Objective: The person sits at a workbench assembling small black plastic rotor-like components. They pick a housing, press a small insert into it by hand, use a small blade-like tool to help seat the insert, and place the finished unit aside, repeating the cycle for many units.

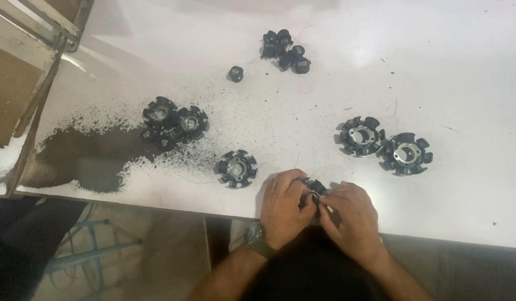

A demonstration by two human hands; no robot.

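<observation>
My left hand and my right hand meet at the near edge of the white table. Together they pinch a small black part with a bit of metal showing between the fingertips. Most of that part is hidden by my fingers. A black star-shaped stator core lies just left of my left hand. A dark watch is on my left wrist.
Two more stator cores lie to the right, and a pair to the left beside a patch of dark powder. Small black pieces cluster at the back, one apart. A wooden frame stands far left.
</observation>
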